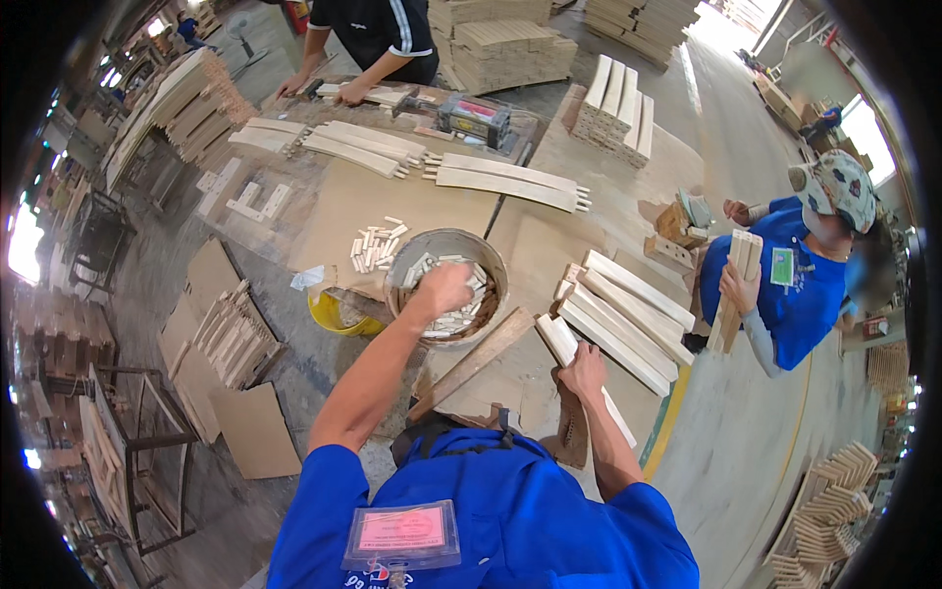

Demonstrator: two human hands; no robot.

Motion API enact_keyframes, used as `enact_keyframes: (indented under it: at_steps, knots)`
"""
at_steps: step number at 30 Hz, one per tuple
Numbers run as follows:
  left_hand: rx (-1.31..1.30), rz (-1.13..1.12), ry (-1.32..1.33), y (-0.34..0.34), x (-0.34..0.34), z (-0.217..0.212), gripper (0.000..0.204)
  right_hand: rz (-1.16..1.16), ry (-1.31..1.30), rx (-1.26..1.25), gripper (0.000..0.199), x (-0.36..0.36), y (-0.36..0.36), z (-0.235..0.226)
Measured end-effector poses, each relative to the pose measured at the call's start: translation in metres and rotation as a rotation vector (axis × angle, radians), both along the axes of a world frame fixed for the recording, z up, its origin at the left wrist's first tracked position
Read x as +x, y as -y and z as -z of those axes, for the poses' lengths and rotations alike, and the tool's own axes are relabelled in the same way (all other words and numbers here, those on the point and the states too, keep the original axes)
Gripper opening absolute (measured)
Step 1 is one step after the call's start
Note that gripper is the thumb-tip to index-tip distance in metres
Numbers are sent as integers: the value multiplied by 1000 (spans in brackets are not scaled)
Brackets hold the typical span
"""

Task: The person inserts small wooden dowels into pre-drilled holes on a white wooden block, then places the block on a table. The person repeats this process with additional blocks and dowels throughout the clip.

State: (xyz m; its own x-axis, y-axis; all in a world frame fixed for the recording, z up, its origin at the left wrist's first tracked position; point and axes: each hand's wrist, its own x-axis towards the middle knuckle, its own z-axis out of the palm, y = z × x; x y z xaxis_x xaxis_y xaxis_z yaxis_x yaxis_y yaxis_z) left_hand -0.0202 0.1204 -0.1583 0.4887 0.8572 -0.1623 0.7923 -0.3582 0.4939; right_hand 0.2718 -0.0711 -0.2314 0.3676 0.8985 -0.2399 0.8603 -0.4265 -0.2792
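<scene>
My left hand [446,291] reaches into a round bucket [497,263] of small wooden dowels [454,322]. Its fingers look curled, and whatever is between them is hidden. A pale wooden slat [560,340] lies under my right hand [585,371], which is closed around it near the middle. The slat's far end points toward the bucket, and its near end runs past my right forearm. Just right of it several similar wooden rails [628,319] lie side by side. Loose dowels [377,247] are heaped on the table left of the bucket.
A rough wooden bar [471,361] lies between bucket and slat. A yellow bucket [343,312] sits at the table's left edge. Curved slats with dowelled ends [505,182] lie farther back. One person [785,265] at right holds wood pieces; another [378,44] works across the table.
</scene>
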Motion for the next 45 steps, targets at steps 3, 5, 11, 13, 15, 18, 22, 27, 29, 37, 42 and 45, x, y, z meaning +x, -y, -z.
enact_keyframes:
  at_steps: [3,5,11,13,15,18,22,27,29,37,42,45]
  knots:
    - [-43,-74,421,17,-13,-36,23,0,-224,-15,63,5,7,-24]
    - [-82,-85,640,55,-13,-75,21,-44,-382,18,67,2,26,-68]
    - [-81,172,796,132,5,-132,16,-309,-699,175,72,-16,51,-139]
    - [-95,200,788,139,5,-137,15,-417,-702,219,74,-24,50,-151]
    - [-117,232,790,143,2,-139,14,-480,-716,260,73,-32,49,-159]
    - [-190,251,805,144,-10,-147,13,-560,-732,310,72,-40,46,-165]
    - [-253,262,835,146,-24,-151,13,-603,-754,240,71,-46,43,-174]
    - [-78,296,763,143,-29,-164,13,-609,-830,197,71,-51,35,-177]
    - [-27,380,497,143,-32,-181,10,-623,-772,206,71,-51,31,-181]
    - [-78,217,567,128,-33,-161,8,-629,-468,214,72,-59,16,-193]
    - [-267,5,621,118,-31,-151,10,-626,-439,301,76,-56,4,-195]
    - [-196,8,595,115,-27,-161,10,-633,-427,303,77,-55,-6,-193]
